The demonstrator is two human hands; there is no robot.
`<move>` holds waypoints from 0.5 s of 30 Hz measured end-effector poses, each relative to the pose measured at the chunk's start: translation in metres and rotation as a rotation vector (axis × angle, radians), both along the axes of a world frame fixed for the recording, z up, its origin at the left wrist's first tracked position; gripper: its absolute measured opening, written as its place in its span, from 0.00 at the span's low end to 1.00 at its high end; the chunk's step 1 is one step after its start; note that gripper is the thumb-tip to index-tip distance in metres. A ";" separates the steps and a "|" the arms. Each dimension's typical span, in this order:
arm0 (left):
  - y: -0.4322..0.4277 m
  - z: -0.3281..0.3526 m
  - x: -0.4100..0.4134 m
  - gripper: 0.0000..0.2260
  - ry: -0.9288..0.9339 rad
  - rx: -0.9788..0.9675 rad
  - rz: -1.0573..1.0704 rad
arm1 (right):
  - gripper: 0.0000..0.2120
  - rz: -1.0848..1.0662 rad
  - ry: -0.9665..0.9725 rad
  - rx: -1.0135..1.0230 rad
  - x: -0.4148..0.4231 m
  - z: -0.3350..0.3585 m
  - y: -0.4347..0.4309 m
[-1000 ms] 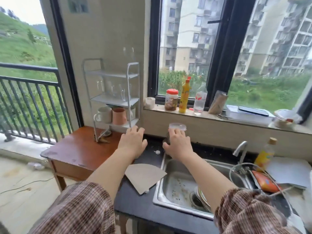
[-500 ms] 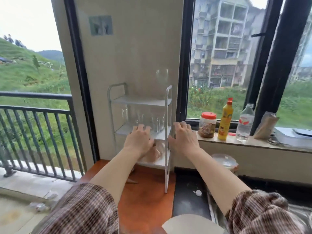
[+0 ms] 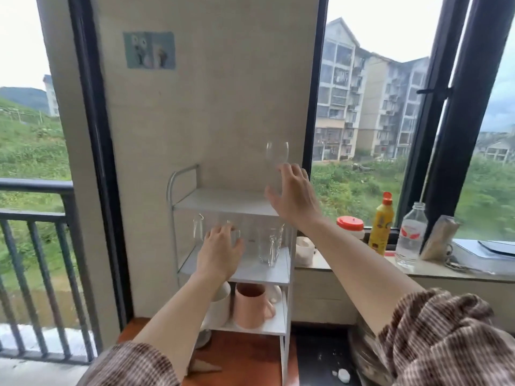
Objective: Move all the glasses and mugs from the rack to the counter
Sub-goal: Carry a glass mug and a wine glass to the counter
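Clear rounded glass (image 3: 276, 160) meets spread right hand (image 3: 295, 195); left hand (image 3: 221, 250) spread wide.

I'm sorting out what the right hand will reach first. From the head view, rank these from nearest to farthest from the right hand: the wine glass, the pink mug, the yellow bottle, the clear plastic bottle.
1. Wine glass, top shelf, at the right hand's fingertips.
2. Yellow bottle, on the windowsill to the right.
3. Pink mug, bottom shelf, below and left.
4. Clear plastic bottle, farther right on the sill.
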State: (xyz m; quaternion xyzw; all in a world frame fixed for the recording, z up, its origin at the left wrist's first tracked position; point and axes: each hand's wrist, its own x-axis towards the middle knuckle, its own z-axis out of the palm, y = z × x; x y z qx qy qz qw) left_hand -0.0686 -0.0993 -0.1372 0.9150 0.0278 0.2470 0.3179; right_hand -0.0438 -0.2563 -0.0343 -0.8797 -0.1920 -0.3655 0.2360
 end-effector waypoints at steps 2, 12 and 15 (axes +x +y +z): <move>0.006 -0.004 0.016 0.19 0.020 -0.098 0.007 | 0.23 -0.015 0.006 0.042 0.021 0.013 0.007; 0.014 -0.016 0.071 0.19 0.183 -0.291 0.012 | 0.34 -0.149 0.245 0.329 0.111 0.050 0.013; 0.017 -0.019 0.074 0.18 0.216 -0.401 -0.020 | 0.34 -0.134 0.297 0.386 0.123 0.058 0.014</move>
